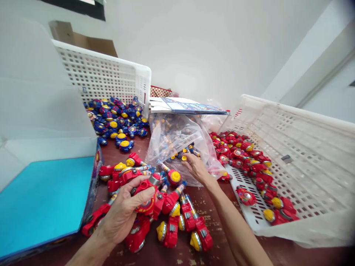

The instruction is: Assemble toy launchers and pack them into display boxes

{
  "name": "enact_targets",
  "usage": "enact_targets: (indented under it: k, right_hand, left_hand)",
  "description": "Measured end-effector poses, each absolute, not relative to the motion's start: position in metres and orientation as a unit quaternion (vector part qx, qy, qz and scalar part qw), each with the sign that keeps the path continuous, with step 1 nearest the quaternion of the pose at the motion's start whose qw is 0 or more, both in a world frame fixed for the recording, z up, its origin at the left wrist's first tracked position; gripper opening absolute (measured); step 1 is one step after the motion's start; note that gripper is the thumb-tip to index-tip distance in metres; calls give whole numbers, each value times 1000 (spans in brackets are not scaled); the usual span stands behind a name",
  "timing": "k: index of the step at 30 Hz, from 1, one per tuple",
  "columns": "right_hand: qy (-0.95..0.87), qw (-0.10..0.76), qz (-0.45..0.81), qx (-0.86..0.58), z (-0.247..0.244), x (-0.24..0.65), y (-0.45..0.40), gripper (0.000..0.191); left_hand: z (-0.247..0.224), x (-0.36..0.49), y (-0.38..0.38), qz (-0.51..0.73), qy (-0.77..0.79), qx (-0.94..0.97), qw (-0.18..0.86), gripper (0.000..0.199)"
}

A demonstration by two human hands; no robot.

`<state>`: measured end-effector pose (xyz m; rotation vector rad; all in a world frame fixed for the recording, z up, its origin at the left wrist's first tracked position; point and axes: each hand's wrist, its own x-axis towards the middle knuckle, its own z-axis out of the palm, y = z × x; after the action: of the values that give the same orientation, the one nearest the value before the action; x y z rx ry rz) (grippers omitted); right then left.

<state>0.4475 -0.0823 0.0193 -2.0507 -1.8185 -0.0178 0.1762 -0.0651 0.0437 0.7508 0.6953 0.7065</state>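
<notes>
My left hand [122, 210] is closed round a red plastic toy [148, 201] with a grey stub on top, holding it above a heap of similar pieces. At the mouth of a clear plastic bag [180, 136], my right hand [196, 166] reaches in with its fingertips at small tubes with yellow caps [184, 157]. Whether those fingers grip a tube is hard to make out. Below and around my left hand lie several red toys [201, 232] with yellow tips, many with a clear tube of coloured bits attached.
A white basket [102, 59] of blue toys [119, 118] stands at the back left. On the right, a tipped white basket [294, 147] holds red toys [244, 155]. Printed card sheets [191, 106] lie over the bag. An open box with a blue inside [50, 199] is at left.
</notes>
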Motion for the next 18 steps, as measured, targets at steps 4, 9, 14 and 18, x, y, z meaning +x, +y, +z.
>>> enact_targets:
  k: [4, 9, 14, 18]
  right_hand:
    - [-710, 294, 86, -634, 37, 400, -127, 28]
    - [-711, 375, 162, -572, 49, 364, -162, 29]
    - [-729, 344, 163, -570, 55, 358, -175, 27]
    - [-735, 319, 163, -577, 57, 351, -181, 26]
  left_hand:
    - [43, 175, -69, 296, 301, 412, 807, 47]
    - [41, 176, -70, 241, 275, 501, 784, 39]
    - [44, 169, -62, 163, 260, 600, 739, 37]
    - [53, 165, -59, 122, 262, 683, 671, 32]
